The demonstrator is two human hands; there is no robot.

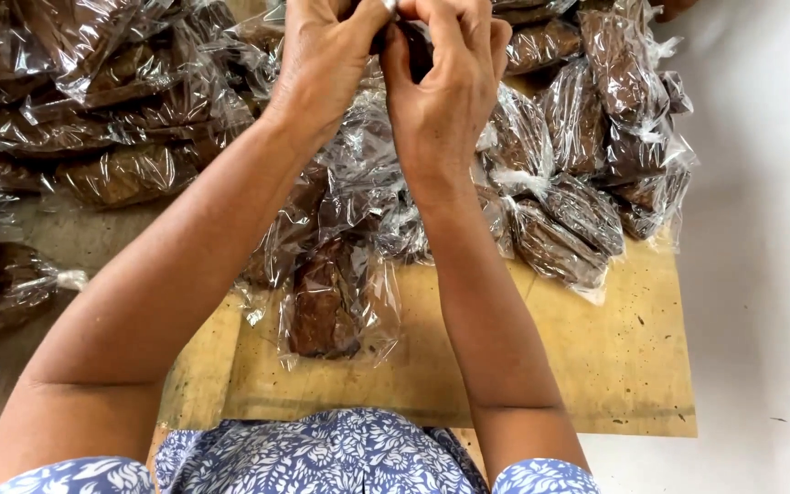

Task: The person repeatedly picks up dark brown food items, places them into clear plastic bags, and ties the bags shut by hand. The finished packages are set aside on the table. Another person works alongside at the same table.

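My left hand and my right hand are raised together at the top middle, fingers pinched on the top of a clear plastic bag that hangs down between my forearms. What the fingertips grip is cut off by the frame's top edge. Below them a clear packet of dark brown slab lies on the yellow wooden board.
Several clear packets of brown pieces are heaped at the left and at the right of the board. A white floor runs along the right side. My blue flowered clothing fills the bottom edge.
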